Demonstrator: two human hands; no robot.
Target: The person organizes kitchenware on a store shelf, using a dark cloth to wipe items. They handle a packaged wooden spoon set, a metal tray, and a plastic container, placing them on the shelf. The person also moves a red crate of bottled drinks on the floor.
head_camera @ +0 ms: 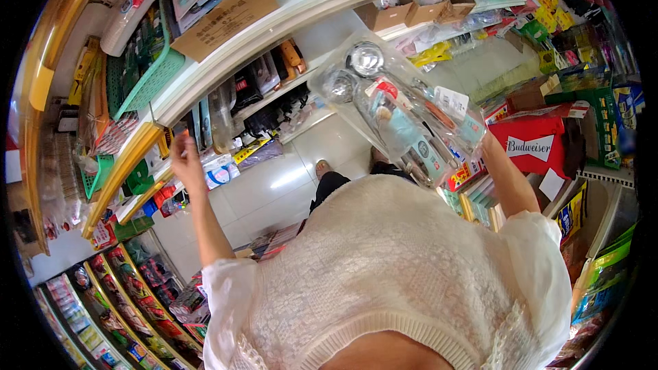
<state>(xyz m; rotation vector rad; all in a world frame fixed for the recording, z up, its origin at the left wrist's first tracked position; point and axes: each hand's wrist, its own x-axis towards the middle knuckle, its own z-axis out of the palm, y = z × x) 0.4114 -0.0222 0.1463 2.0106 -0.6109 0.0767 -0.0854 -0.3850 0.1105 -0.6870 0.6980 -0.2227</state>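
Several kitchen utensils in clear plastic sleeves (406,118) hang before my right side, with light blue cards inside and a barcode label on one. Two round, shiny metal bowls, apparently of ladles (365,59), show at their far end. My right hand (486,141) is shut on the near right edge of these packs, its fingers mostly hidden behind the plastic. My left hand (186,162) is raised at the edge of the left shelving, close to upright packaged goods (205,126). Its fingers are blurred, and whether they touch anything is not clear.
A white shelf edge (308,13) curves across the front, carrying a green plastic basket (149,79) and a cardboard box (226,23). Yellow edge strips (123,180) run close to my left arm. A red Budweiser carton (529,144) stands at right. Tiled floor (262,180) lies below.
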